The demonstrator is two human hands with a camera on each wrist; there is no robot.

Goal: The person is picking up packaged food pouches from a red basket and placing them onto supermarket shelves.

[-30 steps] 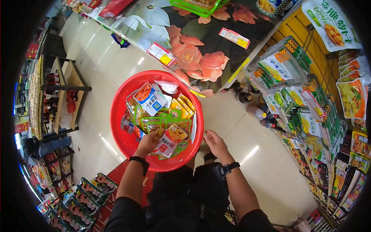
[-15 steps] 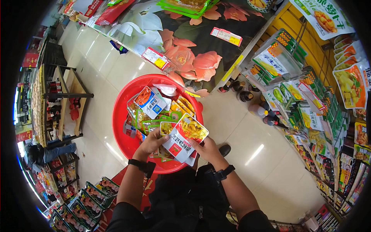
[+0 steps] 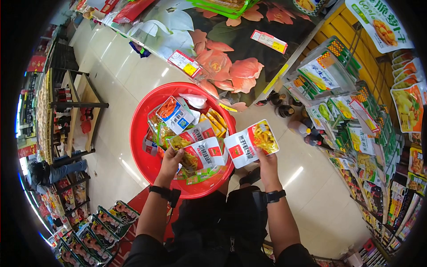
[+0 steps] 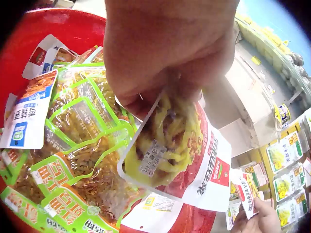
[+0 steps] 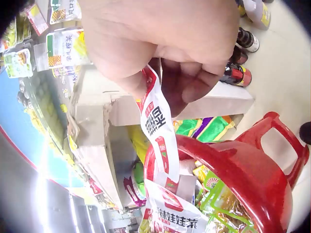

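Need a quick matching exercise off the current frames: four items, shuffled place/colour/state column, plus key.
Column one
1. tub
2. left hand
3. blue-and-white packet
4. right hand

Column two
A. lying inside the tub
B. holding a red-and-white packet by the tub's right rim, head view
C. plain red
D. holding another packet over the tub's opening

Right pairs: 1-C, 2-D, 3-A, 4-B
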